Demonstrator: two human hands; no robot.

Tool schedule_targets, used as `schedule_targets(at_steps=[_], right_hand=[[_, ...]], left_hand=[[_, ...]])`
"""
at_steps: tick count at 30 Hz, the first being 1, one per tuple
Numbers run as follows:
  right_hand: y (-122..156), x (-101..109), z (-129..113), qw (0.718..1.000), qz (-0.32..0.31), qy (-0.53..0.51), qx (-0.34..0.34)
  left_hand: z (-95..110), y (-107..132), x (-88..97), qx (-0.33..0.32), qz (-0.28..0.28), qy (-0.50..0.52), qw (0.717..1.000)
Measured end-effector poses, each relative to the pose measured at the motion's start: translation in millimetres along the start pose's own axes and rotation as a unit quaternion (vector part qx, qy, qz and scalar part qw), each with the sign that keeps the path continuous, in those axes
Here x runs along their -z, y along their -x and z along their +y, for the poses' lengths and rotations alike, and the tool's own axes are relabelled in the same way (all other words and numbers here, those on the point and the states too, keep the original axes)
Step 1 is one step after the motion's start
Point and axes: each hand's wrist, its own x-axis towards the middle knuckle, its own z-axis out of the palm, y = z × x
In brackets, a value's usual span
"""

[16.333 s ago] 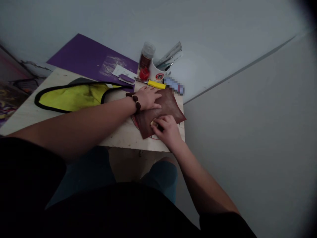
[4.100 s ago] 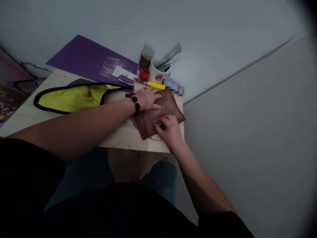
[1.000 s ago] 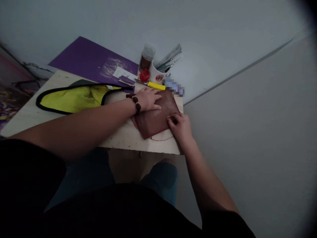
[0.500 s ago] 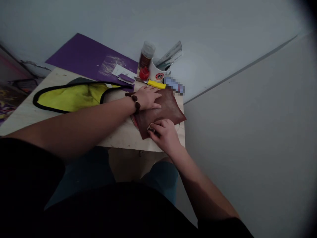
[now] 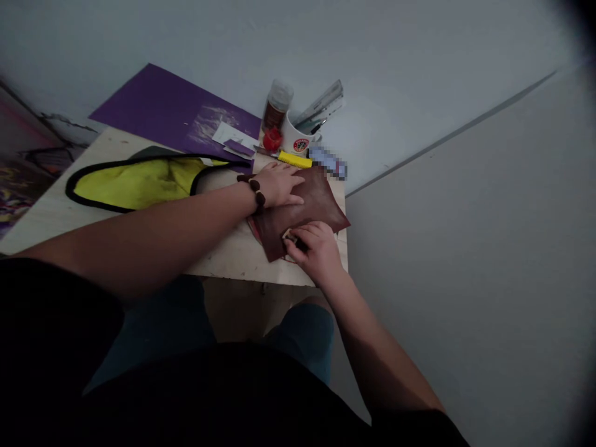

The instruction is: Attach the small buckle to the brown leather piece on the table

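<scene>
A brown leather piece [image 5: 321, 197] lies on the wooden table [image 5: 228, 257] near its right edge. My left hand [image 5: 278, 184] rests flat on the leather's upper left part, fingers spread, with a dark beaded band at the wrist. Close to the leather's front edge, my right hand [image 5: 316, 248] pinches a small pale block [image 5: 289, 236] against the surface. My fingers cover most of that block, so its exact kind is hidden. A reddish layer shows under the leather's left edge.
Behind the leather lie a yellow-handled tool [image 5: 295, 159] and a pixelated bluish item [image 5: 328, 162]. A white mug [image 5: 294, 138] with rulers, a brown jar [image 5: 275, 112] and a red lid [image 5: 272, 139] stand by the wall. To the left are a yellow black-edged cloth [image 5: 135, 186] and a purple sheet [image 5: 153, 102].
My right hand has slid slightly to the right along the leather's front edge with the small block. My left hand stays in place on the leather.
</scene>
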Motion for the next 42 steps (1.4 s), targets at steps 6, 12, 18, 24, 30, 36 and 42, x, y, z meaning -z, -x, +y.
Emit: schedule_targets(at_steps=[6, 12, 18, 24, 30, 36, 42], right_hand=[[-9.0, 10.1, 20.2, 0.998, 0.010, 0.045, -0.052], [2.1, -1.1, 18.5, 0.993, 0.027, 0.042, -0.110], [16.2, -8.6, 5.5, 0.959, 0.098, -0.141, -0.224], [22.8, -20.0, 6.5, 0.945, 0.095, -0.200, -0.239], [19.1, -22.2, 7.4, 0.956, 0.093, -0.174, -0.219], [17.6, -23.6, 7.8, 0.955, 0.112, -0.171, -0.216], [17.4, -21.7, 9.3, 0.936, 0.186, -0.189, -0.231]], left_hand=[[1.2, 0.6, 1.2, -0.005, 0.002, -0.008, 1.000], [2.4, 0.5, -0.1, 0.001, 0.006, -0.016, 1.000], [5.6, 1.1, 1.6, 0.010, -0.007, -0.008, 1.000], [9.0, -1.5, 7.0, 0.015, -0.023, -0.020, 0.999], [26.4, 4.9, 46.7, 0.030, 0.017, 0.017, 0.999], [-0.4, 70.6, 110.6, 0.093, 0.139, 0.043, 0.985], [-86.9, 133.9, 137.3, 0.264, 0.072, -0.048, 0.961]])
